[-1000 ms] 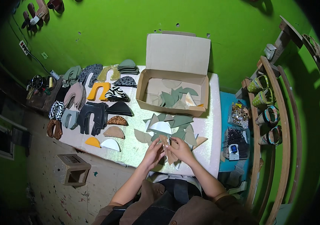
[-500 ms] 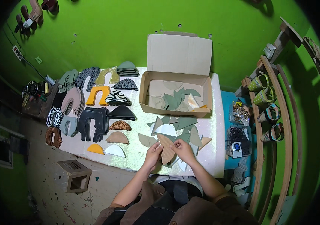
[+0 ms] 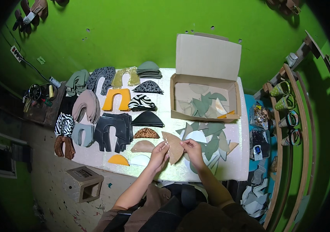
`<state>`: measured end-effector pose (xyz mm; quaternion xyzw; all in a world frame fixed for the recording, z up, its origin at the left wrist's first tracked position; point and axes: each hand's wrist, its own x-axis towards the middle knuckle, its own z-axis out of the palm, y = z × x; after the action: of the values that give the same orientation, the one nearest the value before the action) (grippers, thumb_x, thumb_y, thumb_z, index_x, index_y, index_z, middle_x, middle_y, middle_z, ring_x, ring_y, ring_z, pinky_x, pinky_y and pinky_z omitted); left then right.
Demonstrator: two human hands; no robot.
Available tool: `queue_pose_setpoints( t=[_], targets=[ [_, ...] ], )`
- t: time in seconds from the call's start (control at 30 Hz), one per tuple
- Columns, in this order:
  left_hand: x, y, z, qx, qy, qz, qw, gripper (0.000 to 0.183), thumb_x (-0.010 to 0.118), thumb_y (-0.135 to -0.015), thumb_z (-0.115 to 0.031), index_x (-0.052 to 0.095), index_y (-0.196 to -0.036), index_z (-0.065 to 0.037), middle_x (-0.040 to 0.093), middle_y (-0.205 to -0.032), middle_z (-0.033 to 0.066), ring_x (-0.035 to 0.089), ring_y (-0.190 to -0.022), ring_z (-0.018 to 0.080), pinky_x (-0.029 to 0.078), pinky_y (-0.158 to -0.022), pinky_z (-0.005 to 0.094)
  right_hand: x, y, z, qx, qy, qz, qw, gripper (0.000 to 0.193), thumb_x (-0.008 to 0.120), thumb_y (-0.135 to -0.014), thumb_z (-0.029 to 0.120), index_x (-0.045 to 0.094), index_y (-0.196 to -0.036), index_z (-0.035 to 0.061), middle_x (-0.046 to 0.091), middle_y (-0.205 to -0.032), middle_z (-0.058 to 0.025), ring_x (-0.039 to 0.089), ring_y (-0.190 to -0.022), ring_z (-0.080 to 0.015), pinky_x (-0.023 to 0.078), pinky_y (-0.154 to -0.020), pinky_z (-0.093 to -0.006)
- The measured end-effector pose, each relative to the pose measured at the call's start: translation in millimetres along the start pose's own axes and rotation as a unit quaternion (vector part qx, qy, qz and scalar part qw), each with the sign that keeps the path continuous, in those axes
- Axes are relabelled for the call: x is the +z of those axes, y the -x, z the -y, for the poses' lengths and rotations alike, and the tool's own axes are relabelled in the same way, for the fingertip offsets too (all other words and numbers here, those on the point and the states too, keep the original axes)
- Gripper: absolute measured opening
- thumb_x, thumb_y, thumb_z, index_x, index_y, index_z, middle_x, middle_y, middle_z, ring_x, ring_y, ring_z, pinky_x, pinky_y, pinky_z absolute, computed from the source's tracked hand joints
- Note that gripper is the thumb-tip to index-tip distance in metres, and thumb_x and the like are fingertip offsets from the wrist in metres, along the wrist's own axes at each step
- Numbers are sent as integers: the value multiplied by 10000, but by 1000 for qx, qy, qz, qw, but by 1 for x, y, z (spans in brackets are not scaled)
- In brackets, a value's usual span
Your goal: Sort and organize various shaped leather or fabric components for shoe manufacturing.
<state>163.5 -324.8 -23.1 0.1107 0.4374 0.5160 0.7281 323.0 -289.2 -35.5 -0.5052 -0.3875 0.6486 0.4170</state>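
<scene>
Both my hands hold one tan, ribbed, half-round cut piece (image 3: 174, 147) just above the near edge of the white table (image 3: 234, 170). My left hand (image 3: 159, 154) pinches its left edge, and my right hand (image 3: 192, 152) grips its right side. Under my right hand lies a loose heap of grey-green and pale cut pieces (image 3: 208, 136). To the left of my left hand sit small half-round pieces: a tan one (image 3: 142, 146), a leopard-print one (image 3: 146, 133), an orange one (image 3: 118, 159) and a pale one (image 3: 140, 160).
An open cardboard box (image 3: 205, 87) with more grey-green pieces stands at the back right. Sorted stacks of shaped pieces (image 3: 111, 116) in black, orange, zebra and grey cover the table's left half. A curved wooden rack (image 3: 284, 127) holds shoes on the right; a small cardboard box (image 3: 84, 181) sits on the floor.
My hands have lifted the tan ribbed piece up off the heap and hold it upright between them. The view has also shifted slightly.
</scene>
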Motion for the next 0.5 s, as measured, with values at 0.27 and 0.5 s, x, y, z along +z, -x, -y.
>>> queue_pose_setpoints(
  t=[0.27, 0.5],
  targets=[
    [-44, 2, -30, 2, 44, 14, 999, 279, 465, -926, -64, 461, -1189, 28, 587, -1060, 99, 598, -930, 163, 507, -803, 272, 65, 2, 12, -240, 326, -103, 908, 152, 642, -781, 115, 627, -915, 43, 555, -839, -100, 522, -848, -248, 435, -734, -335],
    [-73, 0, -52, 12, 57, 60, 996, 317, 462, -923, -55, 431, -1229, 20, 564, -1109, 113, 575, -986, 167, 486, -856, 269, 103, 6, 7, -325, 408, -30, 853, 265, 679, -735, 184, 631, -952, 39, 575, -907, -97, 547, -841, -284, 438, -746, -368]
  ],
)
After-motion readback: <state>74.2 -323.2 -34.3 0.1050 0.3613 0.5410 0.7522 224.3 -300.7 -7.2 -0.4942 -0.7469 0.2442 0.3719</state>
